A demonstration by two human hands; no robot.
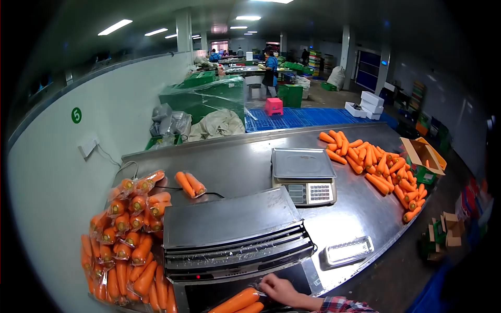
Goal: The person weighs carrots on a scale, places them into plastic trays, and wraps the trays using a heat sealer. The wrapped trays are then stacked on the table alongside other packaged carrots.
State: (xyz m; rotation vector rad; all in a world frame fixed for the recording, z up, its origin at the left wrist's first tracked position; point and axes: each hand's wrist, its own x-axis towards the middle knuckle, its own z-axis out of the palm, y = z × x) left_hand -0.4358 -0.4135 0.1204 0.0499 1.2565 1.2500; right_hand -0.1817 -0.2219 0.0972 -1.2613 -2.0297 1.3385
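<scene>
At the bottom of the head view, two or more carrots (236, 301) lie on the dark front plate of the wrapping machine (235, 245). My right hand (282, 291), coming from a plaid sleeve, is just past their right end. Its fingers are curled and pressed together; what they pinch is too small to make out, though a faint sheen of clear film shows around the carrots. My left hand is out of the picture. A red light glows on the machine's front edge.
Wrapped carrot packs (125, 235) are heaped at left, with one pack (190, 184) lying apart. A weighing scale (304, 164) stands mid-table. Loose carrots (373, 161) pile up at right beside a cardboard box (417, 151). A clear-film-wrapped tray (348, 252) lies near the right edge.
</scene>
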